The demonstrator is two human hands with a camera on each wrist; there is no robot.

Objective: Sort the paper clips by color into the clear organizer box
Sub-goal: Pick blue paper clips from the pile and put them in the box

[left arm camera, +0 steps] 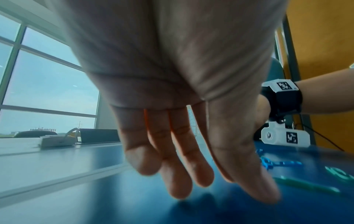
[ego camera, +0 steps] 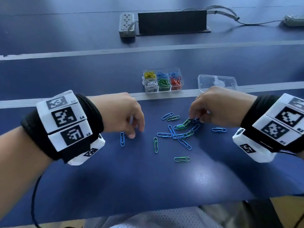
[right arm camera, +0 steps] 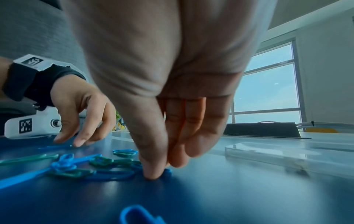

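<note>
The clear organizer box (ego camera: 176, 88) stands mid-table, holding yellow, white, blue, green and red clips in separate compartments. Several loose blue and green paper clips (ego camera: 179, 131) lie scattered in front of it. My right hand (ego camera: 196, 119) reaches down at the pile's right edge; in the right wrist view its thumb and fingertips (right arm camera: 153, 172) pinch a blue clip (right arm camera: 168, 171) that lies on the table. My left hand (ego camera: 134, 131) hovers with relaxed fingers (left arm camera: 182, 181), holding nothing, its thumb tip just right of a lone blue clip (ego camera: 122, 139).
The box's clear lid (ego camera: 217, 83) lies flat right of the box, just beyond my right hand. A power strip (ego camera: 126, 24) and a black cable cover (ego camera: 171, 22) sit at the far side. The table's front edge (ego camera: 164, 209) runs close below the clips.
</note>
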